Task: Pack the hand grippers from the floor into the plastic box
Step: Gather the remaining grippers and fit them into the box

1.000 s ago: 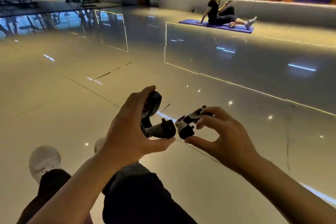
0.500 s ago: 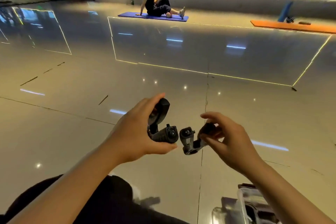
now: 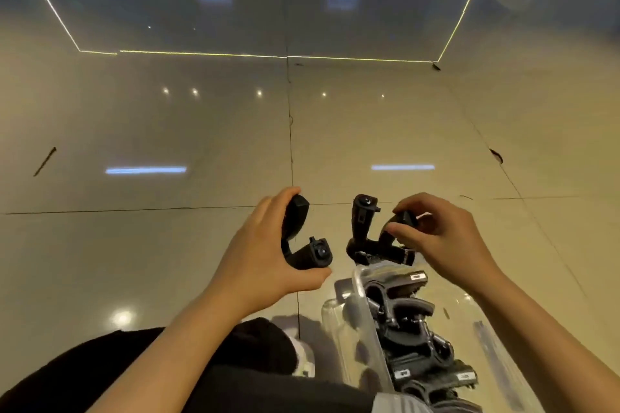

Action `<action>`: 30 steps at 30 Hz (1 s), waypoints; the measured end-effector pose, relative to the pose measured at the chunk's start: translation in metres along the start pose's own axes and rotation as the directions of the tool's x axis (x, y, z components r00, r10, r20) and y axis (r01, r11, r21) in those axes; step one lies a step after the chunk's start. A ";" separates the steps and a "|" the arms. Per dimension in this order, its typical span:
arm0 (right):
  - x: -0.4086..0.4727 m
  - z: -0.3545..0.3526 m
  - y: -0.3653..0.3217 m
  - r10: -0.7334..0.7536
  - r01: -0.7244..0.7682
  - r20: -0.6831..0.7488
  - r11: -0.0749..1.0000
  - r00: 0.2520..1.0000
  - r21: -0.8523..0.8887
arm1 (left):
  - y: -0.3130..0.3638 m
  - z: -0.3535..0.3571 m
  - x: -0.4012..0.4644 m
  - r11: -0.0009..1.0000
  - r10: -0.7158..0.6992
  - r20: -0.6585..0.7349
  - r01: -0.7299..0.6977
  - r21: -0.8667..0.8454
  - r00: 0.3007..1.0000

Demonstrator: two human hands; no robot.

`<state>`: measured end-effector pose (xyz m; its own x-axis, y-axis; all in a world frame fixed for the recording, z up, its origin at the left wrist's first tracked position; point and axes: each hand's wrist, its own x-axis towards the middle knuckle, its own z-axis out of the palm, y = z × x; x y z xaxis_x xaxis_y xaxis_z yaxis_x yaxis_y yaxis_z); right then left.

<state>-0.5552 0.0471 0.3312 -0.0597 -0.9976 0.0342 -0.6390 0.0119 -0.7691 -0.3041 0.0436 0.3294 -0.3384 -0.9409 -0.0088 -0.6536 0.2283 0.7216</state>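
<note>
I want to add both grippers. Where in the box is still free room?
Inside the plastic box, packed grippers crowd the left side. The bare strip along its right wall, beside the right hand, looks free.

Each hand [image 3: 265,245] [image 3: 443,238] grips a black gripper [image 3: 302,245] [image 3: 372,238] above the plastic box [image 3: 355,322].

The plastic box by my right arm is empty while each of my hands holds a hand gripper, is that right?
Not quite. The head view shows the plastic box already holds a row of hand grippers. The left hand and the right hand do each hold one.
</note>
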 end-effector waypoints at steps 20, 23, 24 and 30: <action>-0.158 -0.051 0.125 0.341 -0.343 -0.092 0.939 0.936 -0.008 | 0.102 0.073 -0.063 0.968 0.128 0.145 -0.156 0.198 0.981; -0.176 -0.046 0.139 0.401 -0.399 -0.112 0.916 0.909 0.040 | 0.111 0.089 -0.071 0.966 0.129 0.177 -0.164 0.199 0.976; -0.181 -0.044 0.144 0.433 -0.427 -0.120 0.901 0.893 0.078 | 0.114 0.094 -0.073 0.967 0.131 0.186 -0.167 0.193 0.974; -0.207 -0.020 0.168 0.616 -0.562 -0.130 0.772 0.777 0.297 | 0.119 0.110 -0.090 0.980 0.103 0.194 -0.133 0.150 0.976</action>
<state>-0.6658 0.2575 0.2073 -0.5392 -0.7593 -0.3643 -0.2319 0.5497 -0.8025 -0.4257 0.1827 0.3401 -0.5288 -0.8459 -0.0686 -0.6967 0.3866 0.6042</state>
